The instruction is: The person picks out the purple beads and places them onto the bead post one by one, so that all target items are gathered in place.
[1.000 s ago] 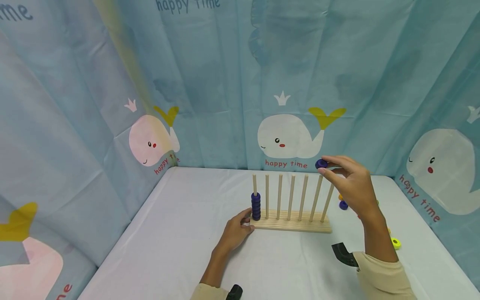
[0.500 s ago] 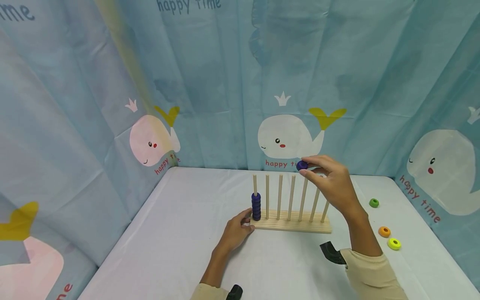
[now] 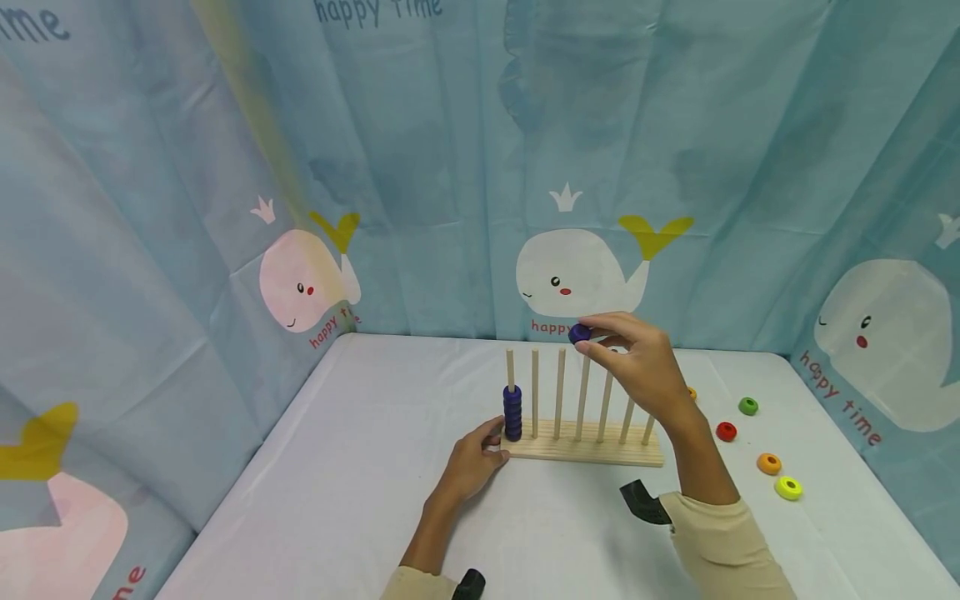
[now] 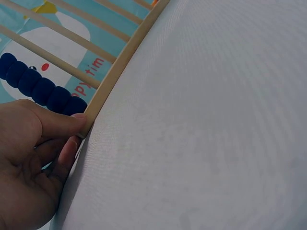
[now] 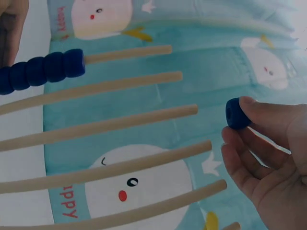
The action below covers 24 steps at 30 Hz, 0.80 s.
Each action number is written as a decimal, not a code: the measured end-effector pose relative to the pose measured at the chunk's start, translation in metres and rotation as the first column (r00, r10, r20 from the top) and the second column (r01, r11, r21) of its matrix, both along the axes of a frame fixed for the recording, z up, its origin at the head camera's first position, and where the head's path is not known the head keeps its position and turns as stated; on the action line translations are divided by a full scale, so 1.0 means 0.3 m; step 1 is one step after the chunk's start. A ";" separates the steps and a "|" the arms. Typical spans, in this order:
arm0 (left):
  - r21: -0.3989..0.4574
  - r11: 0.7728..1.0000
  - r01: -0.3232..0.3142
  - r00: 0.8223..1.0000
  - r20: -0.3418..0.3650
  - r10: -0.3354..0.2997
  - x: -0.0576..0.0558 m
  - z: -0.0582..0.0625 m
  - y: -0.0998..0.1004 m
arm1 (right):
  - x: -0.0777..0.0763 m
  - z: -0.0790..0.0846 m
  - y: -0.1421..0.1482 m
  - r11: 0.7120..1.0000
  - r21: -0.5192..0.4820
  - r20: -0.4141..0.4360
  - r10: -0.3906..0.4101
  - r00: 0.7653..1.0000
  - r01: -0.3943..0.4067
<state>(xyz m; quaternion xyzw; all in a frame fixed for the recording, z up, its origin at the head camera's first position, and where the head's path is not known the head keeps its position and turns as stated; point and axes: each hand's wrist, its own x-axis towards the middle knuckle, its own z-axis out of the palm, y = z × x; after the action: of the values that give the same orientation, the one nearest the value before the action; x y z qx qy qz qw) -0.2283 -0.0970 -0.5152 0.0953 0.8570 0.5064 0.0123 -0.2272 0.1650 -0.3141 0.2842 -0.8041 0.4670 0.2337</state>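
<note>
My right hand (image 3: 636, 360) pinches a dark blue ring bead (image 3: 577, 334) between thumb and fingertips. It holds the bead level with the peg tops, near the middle of the wooden peg rack (image 3: 585, 451). In the right wrist view, the bead (image 5: 237, 113) is apart from the peg ends. My left hand (image 3: 469, 467) grips the left end of the rack's base, thumb in front, as the left wrist view shows too. A stack of several blue beads (image 3: 512, 414) fills the lower part of the leftmost peg; the bare pegs (image 3: 558, 392) stand upright beside it.
Loose beads lie on the white table (image 3: 360, 467) at the right: a green one (image 3: 747, 406), a red one (image 3: 726, 432), an orange one (image 3: 768, 463) and a yellow one (image 3: 788, 488). Another orange bead (image 3: 692, 393) is partly behind my right hand. A whale-print curtain (image 3: 450, 167) surrounds the table.
My right hand has moved left along the peg tops with the blue bead, uncovering the loose beads at the right. My left hand has stayed on the rack's end.
</note>
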 end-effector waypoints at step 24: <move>0.023 1.000 0.010 1.000 0.018 -0.010 0.004 0.004 -0.004 | -0.066 -0.051 -0.106 0.993 0.031 -0.006 0.113 0.994 -0.113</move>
<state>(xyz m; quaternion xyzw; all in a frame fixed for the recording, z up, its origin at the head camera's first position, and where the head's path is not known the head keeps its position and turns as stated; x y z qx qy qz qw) -0.2270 -0.0981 -0.5139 0.0950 0.8504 0.5170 0.0214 -0.2471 0.1332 -0.3294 0.3348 -0.7928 0.4660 0.2055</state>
